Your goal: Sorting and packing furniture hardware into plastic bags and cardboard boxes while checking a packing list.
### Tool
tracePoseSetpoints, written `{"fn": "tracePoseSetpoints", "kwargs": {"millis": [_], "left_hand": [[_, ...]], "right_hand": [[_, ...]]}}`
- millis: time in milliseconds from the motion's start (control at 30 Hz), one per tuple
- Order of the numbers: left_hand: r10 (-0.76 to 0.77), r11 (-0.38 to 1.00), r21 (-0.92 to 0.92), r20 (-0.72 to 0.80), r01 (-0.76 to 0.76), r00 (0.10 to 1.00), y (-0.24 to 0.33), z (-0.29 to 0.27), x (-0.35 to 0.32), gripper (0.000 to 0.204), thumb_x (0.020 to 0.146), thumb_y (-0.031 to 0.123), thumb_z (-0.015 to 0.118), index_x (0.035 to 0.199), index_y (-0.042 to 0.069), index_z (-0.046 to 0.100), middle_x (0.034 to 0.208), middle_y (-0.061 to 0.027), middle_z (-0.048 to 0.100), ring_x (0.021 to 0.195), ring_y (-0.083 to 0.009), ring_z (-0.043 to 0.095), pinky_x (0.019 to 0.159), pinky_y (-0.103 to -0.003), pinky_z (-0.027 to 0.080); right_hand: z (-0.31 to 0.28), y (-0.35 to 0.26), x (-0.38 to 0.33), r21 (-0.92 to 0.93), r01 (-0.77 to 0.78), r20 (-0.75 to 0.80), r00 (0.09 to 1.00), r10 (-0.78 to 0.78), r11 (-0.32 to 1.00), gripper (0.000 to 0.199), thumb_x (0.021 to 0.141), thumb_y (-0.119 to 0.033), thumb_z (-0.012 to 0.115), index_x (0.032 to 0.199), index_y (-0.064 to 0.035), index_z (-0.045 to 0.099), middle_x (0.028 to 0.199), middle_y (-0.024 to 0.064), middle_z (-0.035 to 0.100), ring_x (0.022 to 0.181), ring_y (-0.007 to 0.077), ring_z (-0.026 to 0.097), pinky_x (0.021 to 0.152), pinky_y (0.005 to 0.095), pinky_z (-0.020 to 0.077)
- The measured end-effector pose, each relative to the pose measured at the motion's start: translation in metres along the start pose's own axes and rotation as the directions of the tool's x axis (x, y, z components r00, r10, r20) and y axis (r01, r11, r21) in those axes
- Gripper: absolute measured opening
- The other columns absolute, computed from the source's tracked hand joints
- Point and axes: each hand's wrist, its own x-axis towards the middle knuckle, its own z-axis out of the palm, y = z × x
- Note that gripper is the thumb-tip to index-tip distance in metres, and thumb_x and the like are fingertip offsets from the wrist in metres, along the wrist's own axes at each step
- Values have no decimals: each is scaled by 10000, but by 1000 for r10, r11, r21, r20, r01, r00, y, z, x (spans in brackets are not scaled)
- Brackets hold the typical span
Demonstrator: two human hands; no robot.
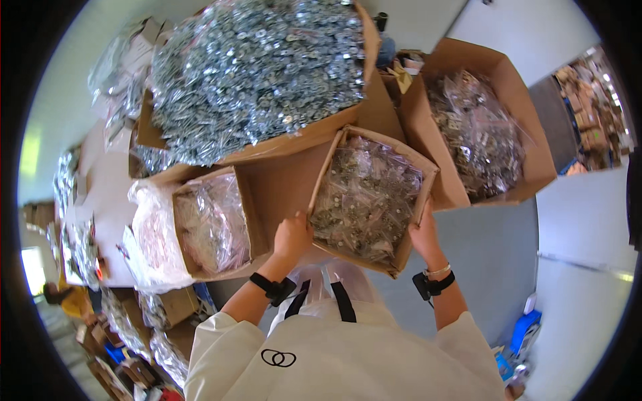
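Cardboard box [402, 252] of bagged small parts [368, 190], gripped from 2 sides.
Left hand [293, 235] clasps its left edge, right hand [423, 230] its right, just in front of a larger carton [321, 125] heaped with shiny metal pieces [261, 67].

White short-sleeved top [381, 357] and black wristbands [443, 283].
Two interlinked black ring outlines [278, 358] mark the top's front, left of its middle; two flat black straps [344, 304] show at its lower edge. Beyond the top's loose sleeves [217, 344], each wristband carries a boxy black module [285, 290], with a thin, light-coloured bracelet [438, 271] past the right sleeve.
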Motion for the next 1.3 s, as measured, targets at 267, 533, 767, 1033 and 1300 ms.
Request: {"fn": "tracePoseSetpoints", "kwargs": {"millis": [267,533,767,1033,1300], "left_hand": [[35,977,-212,130,-7,991,25,27,-57,232,749,234,603,747,5,565,648,-222,609,621,-410,613,558,-486,502],[-4,987,-158,57,13,998,47,49,-46,252,773,239,585,848,2,548,631,-202,608,635,-370,632,578,-450,511],[96,932,-359,138,-41,986,-7,28,-82,338,861,351,569,871,14,601,727,-216,626,693,-395,617,631,-470,494],[-695,702,-469,-285,536,661,-168,-48,-218,386,889,402,556,828,28,630,791,-201,621,748,-393,597,672,-465,475],[-950,244,-885,-301,398,-88,-397,-67,-273,1084,714,488,757,1457,118,59,1443,-229,172,1242,-433,344,861,-532,453]], "right_hand": [[-35,-6,67,-17,-58,163,985,60,998,694,743,79,530,1402,-31,340,948,284,603,785,436,592,669,459,482],[-34,-15,68,-288,104,107,991,-76,952,578,734,98,506,1305,21,449,1036,272,604,895,424,597,778,448,489],[-59,-112,31,-241,387,378,882,-281,890,417,833,-3,565,1245,27,508,1271,249,515,1134,404,522,962,411,431],[116,-247,-6,476,-348,777,596,-202,808,646,919,-283,597,1413,-25,271,1391,202,413,1156,288,532,897,439,474],[279,-288,-36,148,-647,933,342,111,748,336,787,-186,604,1047,17,537,923,98,580,820,243,602,639,436,554]]}}
